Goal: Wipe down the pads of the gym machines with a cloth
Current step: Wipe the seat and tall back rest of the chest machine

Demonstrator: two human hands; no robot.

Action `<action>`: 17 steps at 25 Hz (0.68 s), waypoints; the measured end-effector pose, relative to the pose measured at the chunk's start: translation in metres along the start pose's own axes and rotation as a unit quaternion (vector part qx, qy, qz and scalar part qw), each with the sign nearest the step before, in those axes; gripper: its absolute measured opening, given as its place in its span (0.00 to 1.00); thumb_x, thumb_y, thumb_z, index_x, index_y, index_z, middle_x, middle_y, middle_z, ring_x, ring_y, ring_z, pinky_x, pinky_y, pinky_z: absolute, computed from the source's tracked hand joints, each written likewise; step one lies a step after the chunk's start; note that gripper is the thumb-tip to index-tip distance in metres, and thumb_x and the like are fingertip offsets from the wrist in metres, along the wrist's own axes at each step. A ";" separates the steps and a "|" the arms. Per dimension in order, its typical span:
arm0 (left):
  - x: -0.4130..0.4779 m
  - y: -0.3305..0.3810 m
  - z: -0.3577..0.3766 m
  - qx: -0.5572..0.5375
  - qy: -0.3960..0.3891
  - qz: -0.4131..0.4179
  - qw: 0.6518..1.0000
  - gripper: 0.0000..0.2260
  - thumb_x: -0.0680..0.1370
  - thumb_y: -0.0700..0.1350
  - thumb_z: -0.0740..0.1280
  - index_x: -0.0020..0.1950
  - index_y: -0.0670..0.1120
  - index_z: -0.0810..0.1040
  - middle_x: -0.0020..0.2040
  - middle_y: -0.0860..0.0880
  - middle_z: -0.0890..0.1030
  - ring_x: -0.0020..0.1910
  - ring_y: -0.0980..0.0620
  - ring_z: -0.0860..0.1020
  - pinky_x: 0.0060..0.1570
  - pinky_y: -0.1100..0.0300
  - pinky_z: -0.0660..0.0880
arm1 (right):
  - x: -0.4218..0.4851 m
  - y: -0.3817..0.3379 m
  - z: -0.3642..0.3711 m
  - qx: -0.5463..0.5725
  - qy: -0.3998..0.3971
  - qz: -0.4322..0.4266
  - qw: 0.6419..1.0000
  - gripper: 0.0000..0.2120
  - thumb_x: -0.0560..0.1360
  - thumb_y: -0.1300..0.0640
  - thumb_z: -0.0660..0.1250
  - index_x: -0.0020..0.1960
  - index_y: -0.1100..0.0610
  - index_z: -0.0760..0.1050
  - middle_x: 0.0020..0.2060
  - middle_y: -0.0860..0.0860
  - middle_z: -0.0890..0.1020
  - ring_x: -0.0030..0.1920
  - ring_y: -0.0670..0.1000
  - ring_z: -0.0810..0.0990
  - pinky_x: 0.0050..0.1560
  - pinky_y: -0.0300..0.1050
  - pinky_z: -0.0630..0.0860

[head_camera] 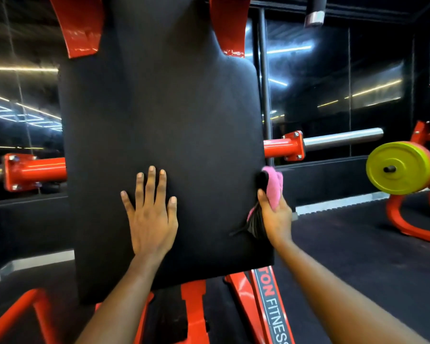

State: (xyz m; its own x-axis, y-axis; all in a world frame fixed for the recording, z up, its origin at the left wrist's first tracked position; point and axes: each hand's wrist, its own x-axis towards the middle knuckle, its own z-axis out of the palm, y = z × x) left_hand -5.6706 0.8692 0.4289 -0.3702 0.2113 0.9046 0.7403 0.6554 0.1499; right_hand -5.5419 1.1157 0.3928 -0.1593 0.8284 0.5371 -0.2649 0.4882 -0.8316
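Observation:
A large black pad [159,125] of a red gym machine fills the middle of the view. My left hand [150,214] lies flat on its lower part, fingers straight and spread. My right hand [276,217] grips a pink and black cloth [273,184] against the pad's right edge, thumb towards the pad. Part of the cloth hangs dark and bunched below my right thumb.
Red frame bars [35,171] with steel weight pegs [343,137] stick out on both sides of the pad. A yellow weight plate [397,167] on another red machine stands at the right. Dark mirrors [333,78] line the back wall. Red frame rails [266,306] run below.

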 end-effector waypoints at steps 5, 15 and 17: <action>0.002 -0.002 -0.003 0.012 -0.012 0.005 1.000 0.28 0.83 0.50 0.57 0.82 0.51 0.52 0.82 0.51 0.49 0.81 0.50 0.44 0.77 0.35 0.47 | -0.042 0.036 -0.024 -0.001 -0.049 0.091 0.995 0.35 0.66 0.26 0.67 0.62 0.50 0.80 0.49 0.47 0.86 0.56 0.51 0.84 0.62 0.56 0.79; 0.000 -0.004 0.004 0.011 0.011 0.010 1.000 0.29 0.83 0.51 0.57 0.82 0.51 0.51 0.83 0.51 0.48 0.81 0.50 0.44 0.77 0.37 0.45 | -0.009 -0.017 0.011 -0.044 0.066 0.037 0.996 0.31 0.75 0.29 0.63 0.68 0.50 0.77 0.53 0.54 0.85 0.57 0.57 0.82 0.58 0.49 0.75; 0.000 -0.003 0.004 0.009 0.013 0.012 1.000 0.29 0.83 0.51 0.58 0.82 0.51 0.51 0.83 0.51 0.49 0.81 0.49 0.44 0.77 0.37 0.45 | -0.039 0.014 0.007 -0.054 0.086 0.079 0.992 0.31 0.74 0.29 0.64 0.70 0.47 0.76 0.55 0.54 0.85 0.58 0.57 0.82 0.60 0.50 0.75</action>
State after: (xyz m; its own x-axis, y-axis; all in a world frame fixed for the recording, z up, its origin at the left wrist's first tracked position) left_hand -5.6750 0.8701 0.4274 -0.3381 0.2078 0.9179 0.7382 0.6635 0.1217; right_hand -5.5457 1.0884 0.3615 -0.0230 0.9273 0.3736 -0.1441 0.3667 -0.9191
